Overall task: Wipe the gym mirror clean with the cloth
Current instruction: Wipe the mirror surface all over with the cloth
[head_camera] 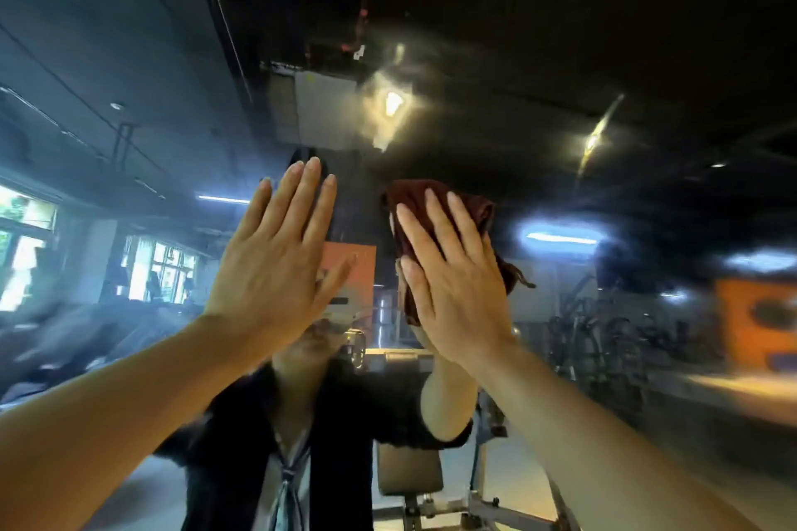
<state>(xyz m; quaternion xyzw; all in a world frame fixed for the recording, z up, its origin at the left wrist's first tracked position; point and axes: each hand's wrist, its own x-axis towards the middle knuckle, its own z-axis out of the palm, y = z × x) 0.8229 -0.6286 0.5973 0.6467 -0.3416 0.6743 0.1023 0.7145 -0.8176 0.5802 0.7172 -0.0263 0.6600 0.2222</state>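
Mirror wiped with dark red cloth

Mirror [560, 56] fills the view. Right hand [453, 285], fingers straight, presses a dark red cloth [414, 194] flat against it. Left of the cloth, left hand [276, 259] rests spread on the glass.

No text, label, brand, number or sign can be read anywhere: the orange panels [754, 323] reflected in the mirror [560, 56] carry dark marks, but these are too blurred to make out.
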